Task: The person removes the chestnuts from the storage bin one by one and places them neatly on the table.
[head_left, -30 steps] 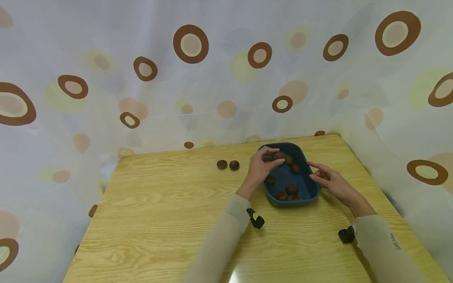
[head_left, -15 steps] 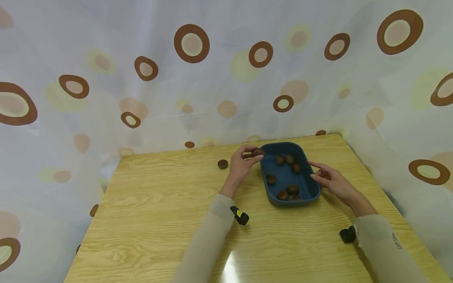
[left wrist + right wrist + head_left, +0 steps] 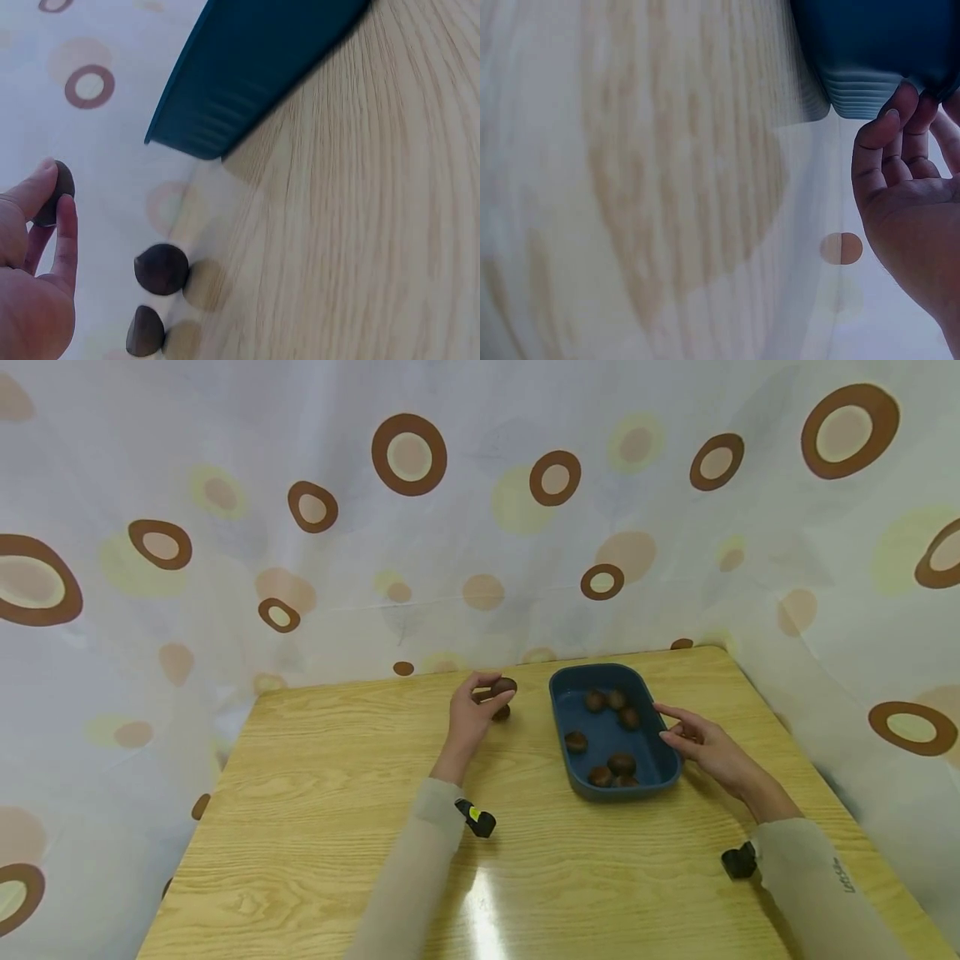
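Observation:
My left hand (image 3: 468,714) pinches a brown chestnut (image 3: 505,686) between thumb and fingers, held above the table left of the blue box. The same chestnut (image 3: 61,193) shows in the left wrist view. Beneath it, another chestnut (image 3: 501,714) lies on the table, partly covered by the hand. The left wrist view has two chestnuts on the table, one rounder (image 3: 162,269) and one flatter (image 3: 145,331). Several chestnuts (image 3: 621,764) lie inside the blue box (image 3: 564,760). Spread fingers of my right hand (image 3: 708,747) touch the box's outer right side near the rim.
The light wooden table (image 3: 337,827) meets a white curtain (image 3: 480,527) with brown ring patterns along its back and right. Black cameras sit at both wrists, the left one (image 3: 476,819) and the right one (image 3: 738,861).
From inside the box, my left hand has come out with a chestnut and moved left over the table, above the two chestnuts there. My right hand has stayed at the box.

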`<state>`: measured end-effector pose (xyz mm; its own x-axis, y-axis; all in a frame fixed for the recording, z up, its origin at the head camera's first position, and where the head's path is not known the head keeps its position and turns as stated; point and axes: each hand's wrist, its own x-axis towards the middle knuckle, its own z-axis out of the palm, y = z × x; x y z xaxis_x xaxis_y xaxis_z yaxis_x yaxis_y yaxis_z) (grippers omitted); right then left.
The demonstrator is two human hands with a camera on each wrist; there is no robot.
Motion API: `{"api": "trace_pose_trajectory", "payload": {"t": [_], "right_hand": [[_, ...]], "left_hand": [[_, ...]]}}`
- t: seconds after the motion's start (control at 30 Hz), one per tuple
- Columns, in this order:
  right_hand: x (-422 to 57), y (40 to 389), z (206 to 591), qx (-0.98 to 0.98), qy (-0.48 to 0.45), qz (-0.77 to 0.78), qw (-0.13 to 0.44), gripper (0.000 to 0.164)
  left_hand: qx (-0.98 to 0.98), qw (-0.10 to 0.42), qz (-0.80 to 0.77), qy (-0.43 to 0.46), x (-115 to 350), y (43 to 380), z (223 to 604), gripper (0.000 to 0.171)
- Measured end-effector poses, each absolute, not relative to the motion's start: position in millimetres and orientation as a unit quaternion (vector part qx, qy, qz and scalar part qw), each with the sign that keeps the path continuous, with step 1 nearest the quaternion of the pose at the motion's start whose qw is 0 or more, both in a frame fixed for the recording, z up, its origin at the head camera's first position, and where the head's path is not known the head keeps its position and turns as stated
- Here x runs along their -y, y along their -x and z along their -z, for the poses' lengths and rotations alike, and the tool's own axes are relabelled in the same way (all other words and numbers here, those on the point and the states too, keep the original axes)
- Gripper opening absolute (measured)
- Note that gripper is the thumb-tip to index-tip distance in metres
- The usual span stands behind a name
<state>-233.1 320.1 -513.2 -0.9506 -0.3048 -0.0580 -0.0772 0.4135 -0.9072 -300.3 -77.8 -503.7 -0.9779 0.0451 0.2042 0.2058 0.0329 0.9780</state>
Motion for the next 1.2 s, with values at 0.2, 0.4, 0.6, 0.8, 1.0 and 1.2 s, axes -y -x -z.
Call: {"api": "trace_pose_trajectory", "payload": {"t": [0.2,0.4,0.6,0.8,1.0,1.2], "right_hand": [[-321.4,234.1,514.3,-0.834,0.113,0.529,0.109,0.062],[-321.1,235.2,516.7,-0.832,0.117,0.53,0.111,0.062],[-322.0,234.7,516.8,-0.838,0.117,0.522,0.106,0.061],[-322.9,234.5,517.3,-0.836,0.116,0.526,0.108,0.061],[-322.3,235.3,519.5,-0.831,0.118,0.533,0.109,0.061],[-322.3,234.8,518.7,-0.83,0.12,0.533,0.107,0.061]], "left_hand": [[0.729,0.065,0.679,0.059,97.4,299.0,508.1,0.031],[0.745,0.077,0.662,0.033,116.3,297.8,511.8,0.033],[0.755,0.082,0.65,0.009,130.5,298.6,514.3,0.034],[0.766,0.091,0.637,-0.002,142.5,299.0,518.7,0.039],[0.764,0.083,0.64,-0.019,150.0,299.8,521.8,0.042],[0.774,0.082,0.628,-0.026,152.9,300.4,521.8,0.041]]}}
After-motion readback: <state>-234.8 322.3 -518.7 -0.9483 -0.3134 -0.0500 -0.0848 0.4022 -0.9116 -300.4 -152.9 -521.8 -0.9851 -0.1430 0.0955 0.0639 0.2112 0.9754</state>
